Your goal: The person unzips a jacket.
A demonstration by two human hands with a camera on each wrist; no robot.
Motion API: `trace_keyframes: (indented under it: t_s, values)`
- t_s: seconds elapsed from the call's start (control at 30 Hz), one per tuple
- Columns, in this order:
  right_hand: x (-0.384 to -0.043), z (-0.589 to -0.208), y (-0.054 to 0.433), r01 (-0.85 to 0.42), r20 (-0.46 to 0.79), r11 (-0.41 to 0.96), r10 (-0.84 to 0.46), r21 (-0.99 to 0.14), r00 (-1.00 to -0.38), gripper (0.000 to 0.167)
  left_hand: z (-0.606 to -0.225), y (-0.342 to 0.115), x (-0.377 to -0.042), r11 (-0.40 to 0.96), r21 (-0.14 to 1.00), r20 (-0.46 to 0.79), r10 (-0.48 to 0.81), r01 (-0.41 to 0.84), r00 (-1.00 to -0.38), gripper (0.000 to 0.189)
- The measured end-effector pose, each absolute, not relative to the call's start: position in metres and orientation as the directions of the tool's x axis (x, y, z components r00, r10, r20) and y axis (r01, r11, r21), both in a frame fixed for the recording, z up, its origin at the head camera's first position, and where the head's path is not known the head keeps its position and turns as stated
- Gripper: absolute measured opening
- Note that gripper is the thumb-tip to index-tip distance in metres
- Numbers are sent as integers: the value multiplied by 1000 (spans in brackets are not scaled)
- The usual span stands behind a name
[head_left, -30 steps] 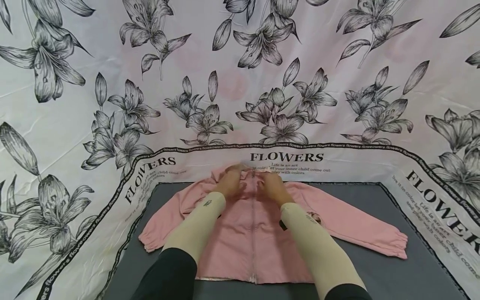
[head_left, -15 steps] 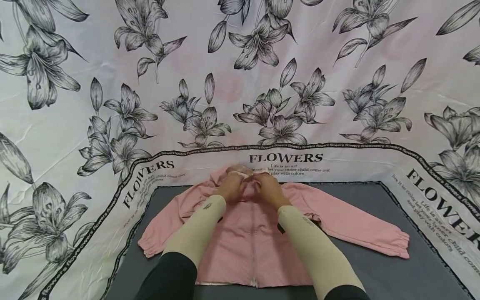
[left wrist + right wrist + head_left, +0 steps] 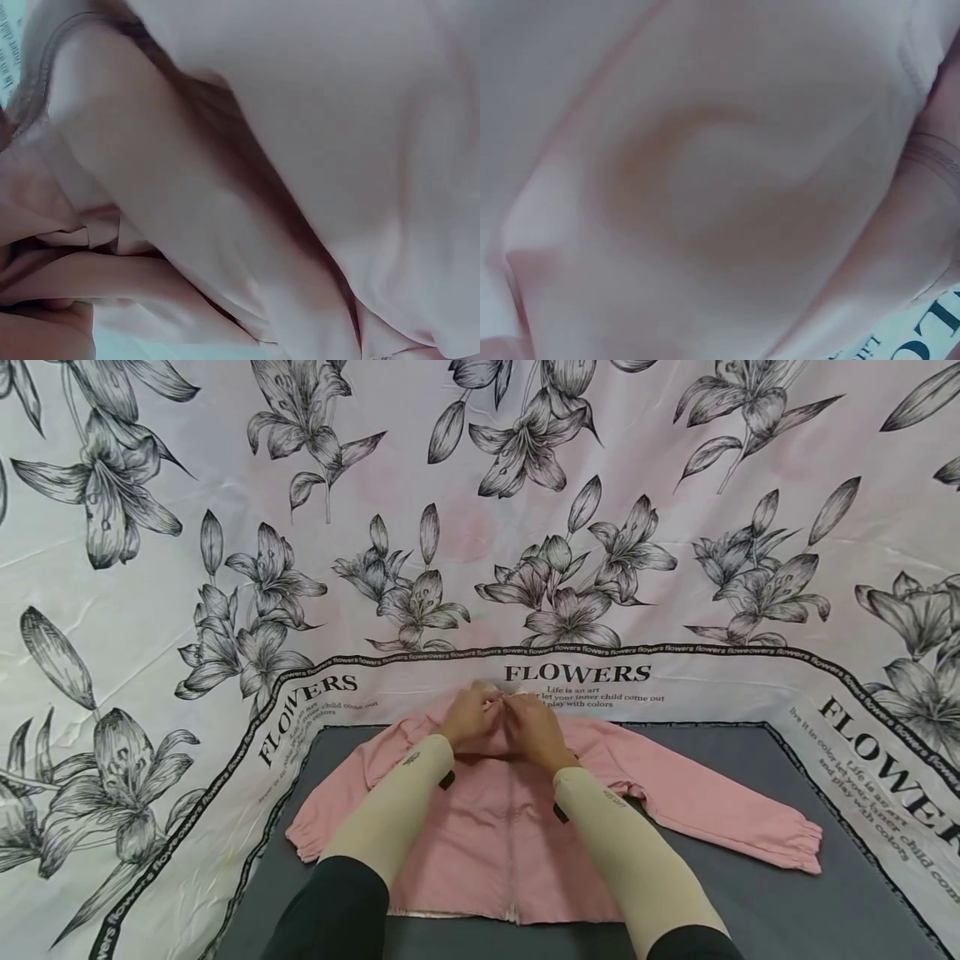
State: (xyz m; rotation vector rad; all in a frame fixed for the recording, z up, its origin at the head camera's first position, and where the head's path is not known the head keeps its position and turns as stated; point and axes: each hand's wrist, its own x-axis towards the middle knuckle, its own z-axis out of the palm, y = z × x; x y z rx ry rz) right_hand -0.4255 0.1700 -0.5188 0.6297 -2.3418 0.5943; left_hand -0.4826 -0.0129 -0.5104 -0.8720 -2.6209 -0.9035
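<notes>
A pink zip-up jacket [image 3: 551, 877] lies front up, its sleeves spread to both sides. At its collar, my left hand [image 3: 468, 718] grips the neck edge with curled fingers. Close beside it, my right hand [image 3: 538, 733] pinches the other side of the collar, and the fingertips nearly meet. The collar is lifted a little and bunched between them. Below, the zipper [image 3: 512, 860] runs straight down to the hem. Both wrist views are mostly filled by pink jacket fabric [image 3: 172, 172], with loose folds. The exact fingertip hold is hidden.
The jacket rests on a grey mat [image 3: 750, 910]. Its right sleeve in view [image 3: 720, 802] reaches far outward, while the left one [image 3: 330, 802] bends downward. Behind stands a white cloth [image 3: 465, 535] printed with lilies and lettering.
Both hands have drawn closer together at the collar and risen slightly. The neck fabric has been gathered and lifted, and the top of the zipper is now covered.
</notes>
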Motion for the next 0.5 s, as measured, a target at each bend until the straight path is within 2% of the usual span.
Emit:
trace_keyframes:
  t_s: [0.17,0.3,0.37,0.5]
  values:
    - [-421,-508,165,-519,672,793,-196,-320,-714,20,-482,-11,-462,592,514,445,435,621,-783,24]
    - [-418,-502,161,-507,660,759,-138,-409,-739,18,-471,-11,-458,561,591,438,380,579,-815,25]
    - [-417,-501,161,-523,676,760,-152,-386,-721,16,-467,-12,-458,544,644,418,338,538,-843,26]
    - [-413,-503,163,-578,723,770,-235,-270,-650,8,-459,-15,-457,494,748,373,237,442,-897,29]
